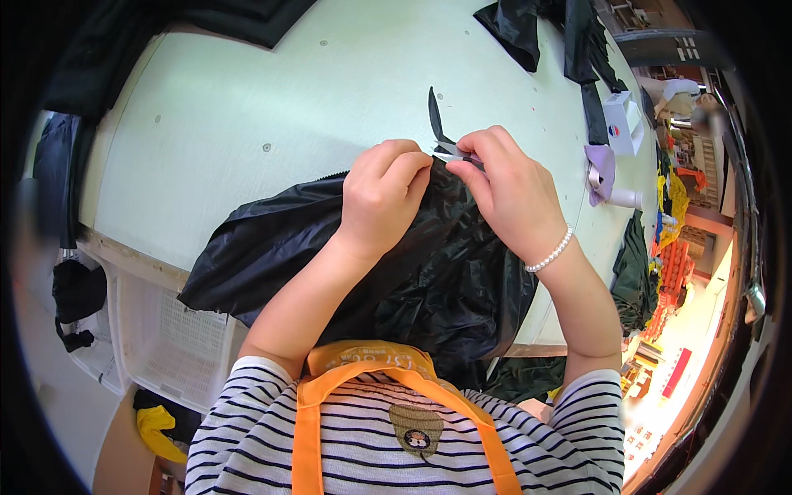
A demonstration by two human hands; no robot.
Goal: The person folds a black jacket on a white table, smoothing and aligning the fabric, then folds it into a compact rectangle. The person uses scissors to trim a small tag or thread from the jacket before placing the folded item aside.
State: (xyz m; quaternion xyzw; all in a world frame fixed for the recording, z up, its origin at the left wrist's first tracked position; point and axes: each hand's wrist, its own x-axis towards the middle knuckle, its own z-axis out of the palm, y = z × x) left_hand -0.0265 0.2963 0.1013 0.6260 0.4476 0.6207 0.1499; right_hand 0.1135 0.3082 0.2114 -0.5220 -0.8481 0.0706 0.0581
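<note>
A black, shiny garment (pixel 272 235) lies bunched over the near edge of the pale table, partly under my forearms. My left hand (pixel 375 194) pinches the garment's upper edge between thumb and fingers. In my right hand (pixel 518 196) is a small pair of thread snips (pixel 450 154), their silver blades pointing left, close to my left fingertips. From the spot between my hands a narrow black strip (pixel 434 115) reaches away over the table. Whether the blades touch the fabric I cannot tell.
More black fabric lies at the far left (pixel 239 21) and far right (pixel 516 33) of the table (pixel 214 107). A white box (pixel 623 124) and a purple cloth (pixel 601 171) stand at the right. White plastic crates (pixel 177 330) sit below the left edge. Another person (pixel 681 97) is beyond.
</note>
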